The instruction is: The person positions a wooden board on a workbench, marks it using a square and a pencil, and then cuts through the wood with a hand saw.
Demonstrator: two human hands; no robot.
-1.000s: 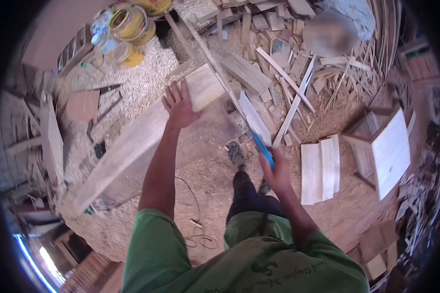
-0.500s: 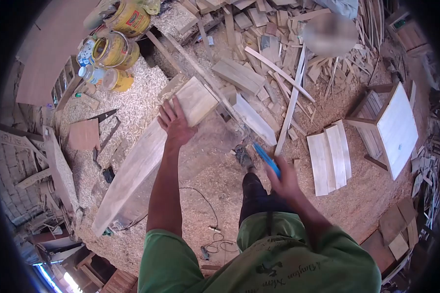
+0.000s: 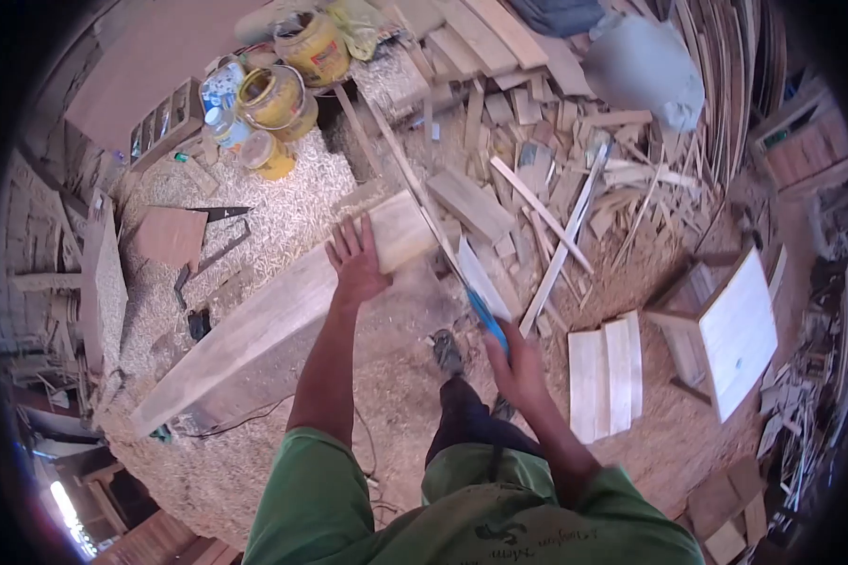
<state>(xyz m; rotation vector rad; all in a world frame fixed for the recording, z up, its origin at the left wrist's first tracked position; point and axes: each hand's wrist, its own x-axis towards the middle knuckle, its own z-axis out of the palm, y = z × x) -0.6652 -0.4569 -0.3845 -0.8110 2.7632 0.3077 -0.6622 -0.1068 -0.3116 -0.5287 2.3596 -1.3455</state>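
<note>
My left hand (image 3: 355,266) lies flat on a long pale wooden plank (image 3: 264,306), fingers spread near its squared far end. The plank slants from the lower left up to the middle and narrows toward the lower left. My right hand (image 3: 521,365) is closed around the blue handle of a handsaw (image 3: 483,314). The saw is seen nearly edge-on; its thin blade runs from the handle up along the plank's far end. How deep the teeth sit in the wood cannot be made out.
Yellow buckets (image 3: 271,102) stand on wood shavings at upper left. A dark-bladed saw (image 3: 224,214) lies beside a brown board (image 3: 170,235). Offcuts (image 3: 471,202) are heaped ahead. Curved boards (image 3: 605,377) and a white-topped stool-like piece (image 3: 740,334) are at right.
My right hand and the blue handle have moved forward, closer to the plank's end. My left hand keeps its place on the plank. The whole view has shifted.
</note>
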